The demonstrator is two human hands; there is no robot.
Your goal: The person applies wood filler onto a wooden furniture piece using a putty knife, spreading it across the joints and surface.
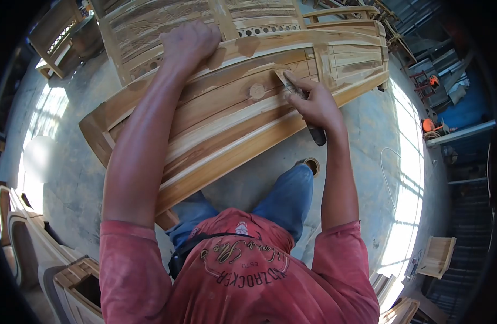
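A wooden bench [221, 110] with a slatted surface and a carved, pierced back stretches across the view, tilted up to the right. My left hand [191, 40] is closed over its upper rail; what its fingers hold there is the rail edge. In my right hand [316, 105] is a scraper [285, 81] with a dark handle, its blade against the slatted surface near the right end. Brown smeared patches mark the wood around the blade. A pale round spot [257, 91] lies left of the scraper.
A small open can [311, 166] stands on the concrete floor [362, 140] beside my knee. Other wooden furniture [29, 232] is at the lower left, with another piece [56, 43] at the upper left. A wooden box-like piece [438, 257] lies at the right.
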